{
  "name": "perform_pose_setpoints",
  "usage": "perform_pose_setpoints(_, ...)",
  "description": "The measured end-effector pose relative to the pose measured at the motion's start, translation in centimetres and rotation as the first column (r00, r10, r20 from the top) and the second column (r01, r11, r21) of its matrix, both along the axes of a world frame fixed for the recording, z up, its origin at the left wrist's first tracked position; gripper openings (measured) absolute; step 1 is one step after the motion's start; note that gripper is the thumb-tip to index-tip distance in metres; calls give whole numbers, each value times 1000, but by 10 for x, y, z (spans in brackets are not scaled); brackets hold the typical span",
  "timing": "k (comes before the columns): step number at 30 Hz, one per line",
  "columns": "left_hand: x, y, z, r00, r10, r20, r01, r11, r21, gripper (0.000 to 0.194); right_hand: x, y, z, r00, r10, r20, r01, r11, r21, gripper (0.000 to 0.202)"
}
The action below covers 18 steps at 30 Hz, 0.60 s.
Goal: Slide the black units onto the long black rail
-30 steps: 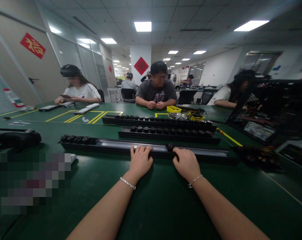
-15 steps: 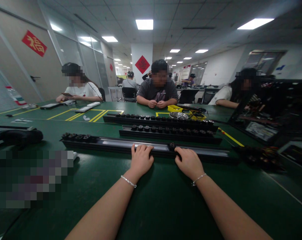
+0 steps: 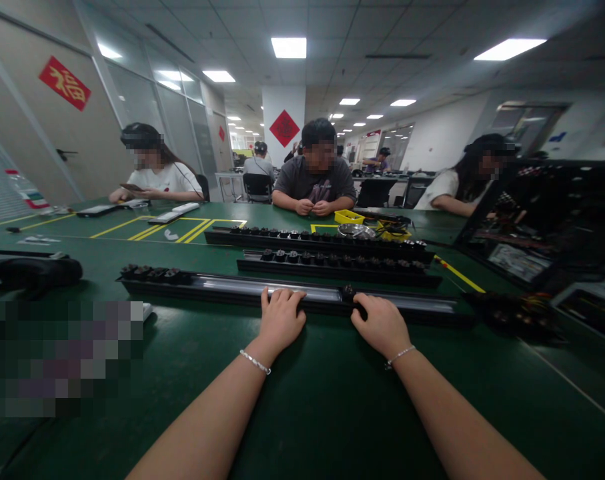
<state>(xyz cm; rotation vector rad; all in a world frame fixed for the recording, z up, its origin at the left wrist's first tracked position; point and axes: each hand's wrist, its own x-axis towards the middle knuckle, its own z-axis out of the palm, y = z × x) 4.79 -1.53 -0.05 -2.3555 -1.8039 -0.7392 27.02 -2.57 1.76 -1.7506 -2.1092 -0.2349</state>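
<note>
The long rail (image 3: 322, 305) is black and straight-sided, with a glossy, pale-reflecting strip along its top. Dark, knobby modules (image 3: 149, 273) crowd its left end, and a single small black module (image 3: 349, 291) sits right of its middle.

The left hand (image 3: 282, 321) has its fingers slightly spread, their tips on the rail over the strip. The right hand (image 3: 383, 323) is curved, thumb and forefinger parted, the forefinger's tip at the single module; whether it pinches it, I cannot tell.

The rail lies on the green surface (image 3: 202, 373) in front of the person, its long axis running left to right, the right end slightly nearer.
</note>
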Motion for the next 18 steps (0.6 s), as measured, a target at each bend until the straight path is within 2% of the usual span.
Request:
perform_pose_setpoints(10, -1, 0, 0, 1000, -4, 2, 4, 1000, 2, 36, 3, -1, 2, 997, -58, -51, 60, 997, 47, 20)
perform_pose_setpoints(18, -1, 0, 0, 1000, -7, 15, 7, 1000, 4, 36, 8, 1, -2, 992, -103, -75, 113, 982, 153, 23)
